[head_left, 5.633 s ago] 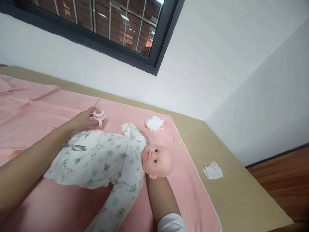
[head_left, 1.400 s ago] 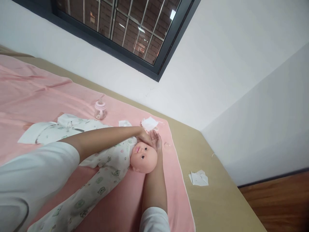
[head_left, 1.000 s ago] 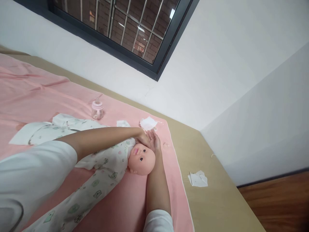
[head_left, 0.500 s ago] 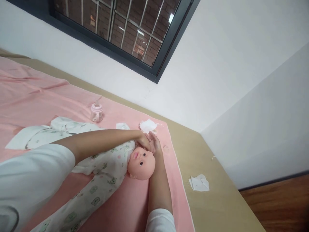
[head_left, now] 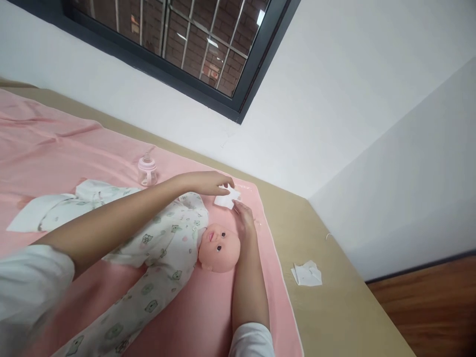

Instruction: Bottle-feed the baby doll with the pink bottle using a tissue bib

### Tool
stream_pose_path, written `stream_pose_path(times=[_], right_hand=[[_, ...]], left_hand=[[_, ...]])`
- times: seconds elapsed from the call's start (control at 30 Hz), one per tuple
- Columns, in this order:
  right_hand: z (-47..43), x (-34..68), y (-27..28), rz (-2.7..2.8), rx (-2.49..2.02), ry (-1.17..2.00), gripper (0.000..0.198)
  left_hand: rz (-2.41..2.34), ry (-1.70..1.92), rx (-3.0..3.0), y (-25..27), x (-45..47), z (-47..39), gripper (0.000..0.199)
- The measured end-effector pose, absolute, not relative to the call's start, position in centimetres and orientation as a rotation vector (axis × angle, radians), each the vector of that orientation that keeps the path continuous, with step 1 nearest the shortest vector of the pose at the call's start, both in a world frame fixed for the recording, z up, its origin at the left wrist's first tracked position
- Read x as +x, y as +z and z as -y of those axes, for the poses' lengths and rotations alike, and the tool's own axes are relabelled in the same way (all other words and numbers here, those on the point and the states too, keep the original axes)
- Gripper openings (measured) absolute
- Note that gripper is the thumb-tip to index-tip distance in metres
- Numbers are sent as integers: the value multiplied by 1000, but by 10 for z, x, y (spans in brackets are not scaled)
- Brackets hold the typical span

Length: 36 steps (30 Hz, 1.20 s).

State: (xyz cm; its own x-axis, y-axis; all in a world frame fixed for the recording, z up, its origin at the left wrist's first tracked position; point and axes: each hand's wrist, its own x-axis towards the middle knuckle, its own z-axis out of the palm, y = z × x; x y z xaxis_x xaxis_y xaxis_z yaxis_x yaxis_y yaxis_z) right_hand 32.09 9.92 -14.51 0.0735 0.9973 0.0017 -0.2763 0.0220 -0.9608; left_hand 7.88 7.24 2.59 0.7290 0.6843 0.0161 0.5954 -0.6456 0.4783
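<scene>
A white tissue (head_left: 225,199) is between my two hands, beyond the doll's head. My left hand (head_left: 211,183) reaches across from the left, its thumb and fingers closed on the tissue's far edge. With bent fingers, my right hand (head_left: 244,216) grips the near right corner. Beside my right forearm lies a bald baby doll (head_left: 220,249) on its back, face up, in a white outfit with green animal prints. The doll's far sleeve is partly covered by my left arm.
A pink blanket (head_left: 193,307) lies under the doll. A baby bottle (head_left: 148,171) with a pink collar stands upright beyond the doll's body. On the tan surface (head_left: 334,317) to the right is another crumpled tissue (head_left: 307,273). A barred window (head_left: 208,44) is above, in the white wall.
My hands were together beside the doll's head. Both have moved up and away from it to the tissue, the left one farther, and they have taken hold of it.
</scene>
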Motion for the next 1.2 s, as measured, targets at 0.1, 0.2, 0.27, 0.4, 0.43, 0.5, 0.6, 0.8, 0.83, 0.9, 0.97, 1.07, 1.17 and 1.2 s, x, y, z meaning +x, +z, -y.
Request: stream_pose_path(times=[0.1,0.2,0.27,0.4,0.43,0.5,0.6,0.8,0.83,0.9,0.97,1.07,1.17,1.2], right_hand=[[-94,327,-128,1083,-1208,1142,24],[-88,335,-111,1134,-1367,1007,24],[-84,338,-100,1141,-1426,900,26],[-72,334,-72,1290,-1382,793,27],[-68,330,-64,1359,-1353,784,26],[-57,317,-48,1515,-1289,743,24],[-35,290,-27,1741,-1167,704,23],[8,250,-5,2090,-1043,573,29],[14,247,-2,2119,-1025,546,29],[25,242,3,2156,-981,494,31],[34,240,8,2169,-939,438,32],[42,240,12,2142,-881,378,32],[44,240,14,2061,-831,384,30],[44,241,14,2027,-820,399,29]], left_hand=[[-1037,497,2459,26,58,-52,51],[-1086,550,2420,18,44,-36,54],[-1095,561,2424,12,38,-28,56],[-1131,624,2446,2,30,-22,60],[-1139,642,2452,1,29,-21,61],[-1160,686,2465,-1,26,-17,63],[-1184,790,2510,-3,23,-10,65],[-1141,822,2593,-8,18,-7,65],[-1129,782,2599,-9,17,-9,64],[-1113,718,2607,-9,15,-11,57],[-1098,680,2617,-8,12,-11,46],[-1035,657,2630,-6,7,-7,38],[-948,676,2628,-2,2,0,32],[-915,699,2622,-1,1,2,29]])
